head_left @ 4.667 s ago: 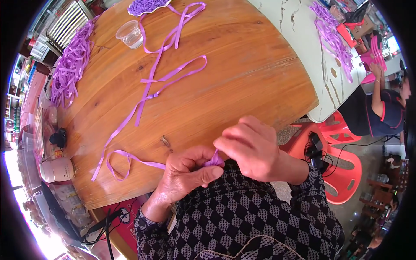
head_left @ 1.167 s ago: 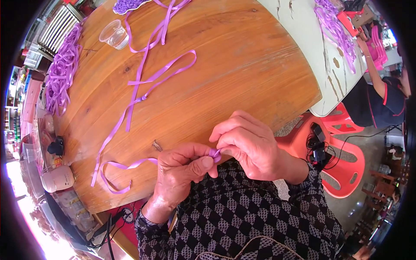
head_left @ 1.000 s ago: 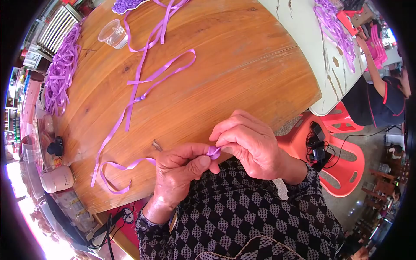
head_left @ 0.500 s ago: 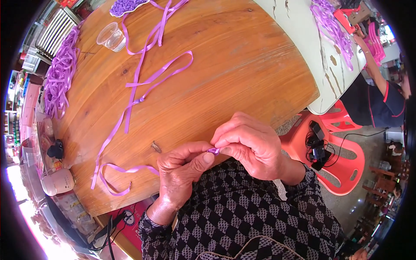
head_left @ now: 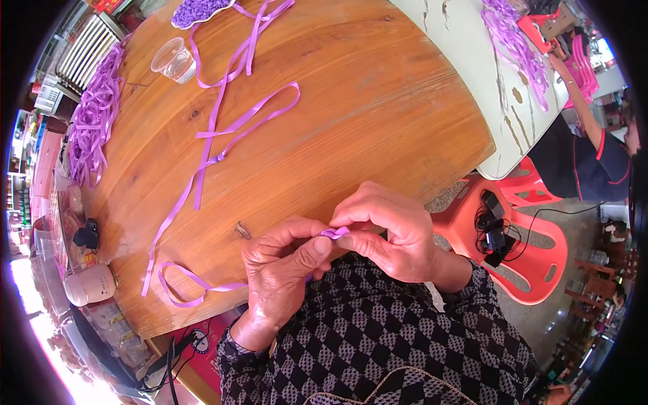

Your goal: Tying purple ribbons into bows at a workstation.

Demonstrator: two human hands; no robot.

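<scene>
Close to my body, at the table's near edge, both hands meet over a small folded piece of purple ribbon (head_left: 334, 233). My left hand (head_left: 283, 260) is closed, pinching it between thumb and forefinger. From the other side, my right hand (head_left: 395, 233) grips it with its thumb and fingertips. A ribbon tail (head_left: 226, 288) runs out from the left hand and curls on the wood. Farther off, long purple ribbons (head_left: 209, 145) lie crossed and looped on the wooden table (head_left: 324, 115).
A clear plastic cup (head_left: 175, 62) stands near a dish of small purple pieces (head_left: 194, 13). Heaped ribbon (head_left: 98, 125) hangs at the left edge. To the right are a white table (head_left: 493, 121), a red stool (head_left: 540, 243) with black cables, and another person's arm (head_left: 584, 101).
The folded ribbon shows more between my fingertips, and my right fingers have shifted and spread slightly. The ribbon tail by my left hand has moved a little.
</scene>
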